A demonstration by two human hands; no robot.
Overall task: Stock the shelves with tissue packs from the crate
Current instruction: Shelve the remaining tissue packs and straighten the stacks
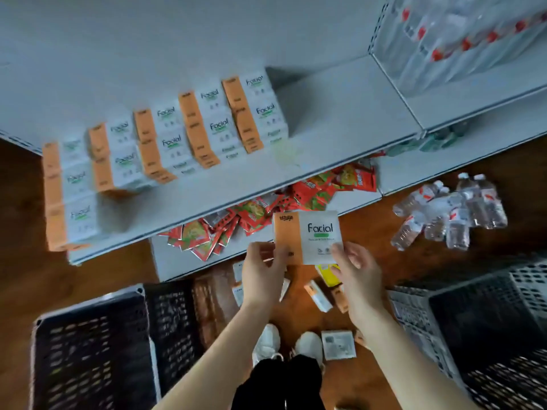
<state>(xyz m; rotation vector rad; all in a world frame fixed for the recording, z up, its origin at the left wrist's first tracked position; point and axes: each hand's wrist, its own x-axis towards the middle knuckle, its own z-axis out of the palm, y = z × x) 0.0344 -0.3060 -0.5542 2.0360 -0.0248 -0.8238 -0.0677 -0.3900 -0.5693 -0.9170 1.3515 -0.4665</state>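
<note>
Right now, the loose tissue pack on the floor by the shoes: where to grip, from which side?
From above: the loose tissue pack lies flat, broad face up, beside the right shoe. Put the grip across its near and far edges, which look free; its left edge nears the shoe.

From the held pack, the shelf lies bare at twelve o'clock, right of the stacks, with open air leading up to it. The stacks fill the shelf from nine to eleven o'clock. At one o'clock a bottle rack walls off the shelf's right end. The lower shelf is crowded with snack packets from nine to one o'clock. At three o'clock lie floor bottles; crates stand at four and eight.
</note>
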